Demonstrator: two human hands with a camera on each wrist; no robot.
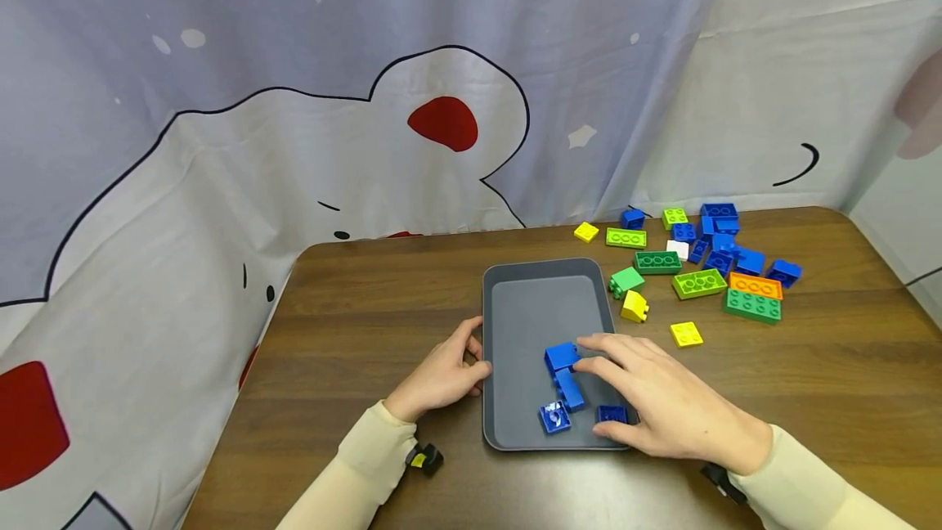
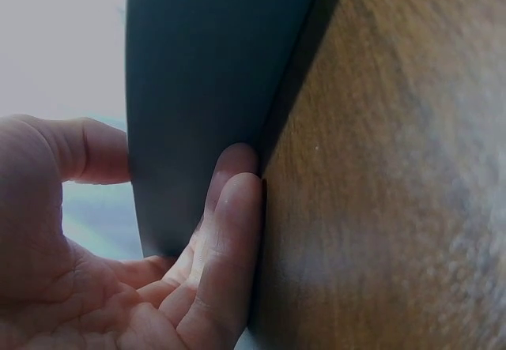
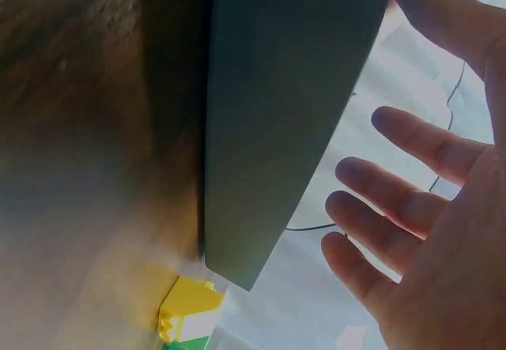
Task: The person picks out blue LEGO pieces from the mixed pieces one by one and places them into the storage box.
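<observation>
A dark grey tray (image 1: 548, 301) lies on the wooden table. At its left side my left hand (image 1: 445, 370) holds the wall, thumb (image 2: 99, 152) at the rim and fingers (image 2: 229, 231) against the outside near the table. My right hand (image 1: 666, 399) hovers over the tray's right rim, fingers spread and apart, gripping nothing. Inside the tray, several blue toy bricks lie: one brick (image 1: 561, 357) by the right fingertips, a narrow brick (image 1: 570, 389) just below, a square one (image 1: 555, 417), and another (image 1: 612, 414) by the right thumb.
Many loose bricks lie right of the tray: a yellow brick (image 1: 634, 307) and a green one (image 1: 627, 280) near its wall, a flat yellow brick (image 1: 687, 334), a dark green brick (image 1: 657, 262), an orange one (image 1: 755, 285) and a blue cluster (image 1: 724, 244). A printed curtain (image 1: 331, 162) hangs behind.
</observation>
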